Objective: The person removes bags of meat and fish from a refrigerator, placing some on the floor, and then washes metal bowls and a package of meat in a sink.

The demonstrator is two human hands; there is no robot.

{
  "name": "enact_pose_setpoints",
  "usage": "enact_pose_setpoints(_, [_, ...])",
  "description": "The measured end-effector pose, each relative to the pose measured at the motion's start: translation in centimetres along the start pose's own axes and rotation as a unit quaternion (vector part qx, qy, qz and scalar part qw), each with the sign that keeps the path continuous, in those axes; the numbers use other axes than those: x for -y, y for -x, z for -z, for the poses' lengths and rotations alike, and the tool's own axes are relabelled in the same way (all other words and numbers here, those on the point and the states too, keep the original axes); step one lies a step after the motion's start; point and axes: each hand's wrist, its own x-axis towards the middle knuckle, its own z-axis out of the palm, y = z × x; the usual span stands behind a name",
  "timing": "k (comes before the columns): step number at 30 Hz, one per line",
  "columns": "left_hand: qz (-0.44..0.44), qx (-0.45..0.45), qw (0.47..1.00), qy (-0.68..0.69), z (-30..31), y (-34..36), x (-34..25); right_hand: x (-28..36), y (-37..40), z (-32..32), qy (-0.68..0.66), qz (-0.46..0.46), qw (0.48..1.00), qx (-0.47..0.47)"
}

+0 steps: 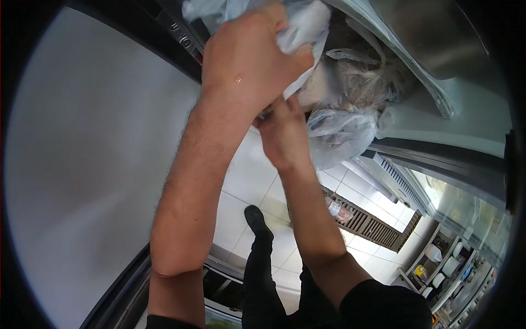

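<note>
My left hand (246, 52) is closed around a white plastic bag (307, 27) at the top of the view, its thumb pressed against the bag's side. Just below, my right hand (284, 131) reaches up to the bag's lower end with its fingers curled against it; part of its grip is hidden behind my left wrist. What the bag contains cannot be seen. Close to the right of my hands, clear plastic bags (345, 131) with something pale and brownish inside bulge out of a frosted freezer compartment (433, 96).
A large pale door panel (93, 153) stands on the left. Below are a tiled floor (285, 241), my shoe (255, 219) and a floor drain grate (378, 222) with a packet (338, 210) on it. Shelves (438, 257) with containers stand at lower right.
</note>
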Motion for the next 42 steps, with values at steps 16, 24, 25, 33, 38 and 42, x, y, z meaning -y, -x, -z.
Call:
enact_pose_setpoints(16, [0.371,0.005,0.691,0.620,-7.7,6.0,8.5,2.0,-9.2,2.0,-0.086,-0.044,0.995,-0.016])
enact_pose_setpoints(24, [0.359,-0.067,0.651,0.665,-6.8,4.4,6.5,4.5,-5.0,7.6,0.738,0.335,0.575,-0.109])
enact_pose_setpoints(25, [0.364,-0.069,0.647,0.667,-6.4,4.1,5.9,4.3,-5.1,8.0,0.769,0.349,0.523,-0.116])
enact_pose_setpoints(33, [0.363,-0.050,0.635,0.680,-4.6,2.5,3.5,4.3,-5.9,6.0,0.855,0.128,0.500,-0.055])
enact_pose_setpoints(38, [0.355,-0.005,0.687,0.634,-5.6,2.3,4.9,-0.6,-9.8,6.0,0.758,0.254,0.596,-0.077])
enact_pose_setpoints(42, [0.396,0.084,0.754,0.518,-5.3,2.3,6.1,-2.1,-12.4,6.7,0.725,0.305,0.614,-0.070])
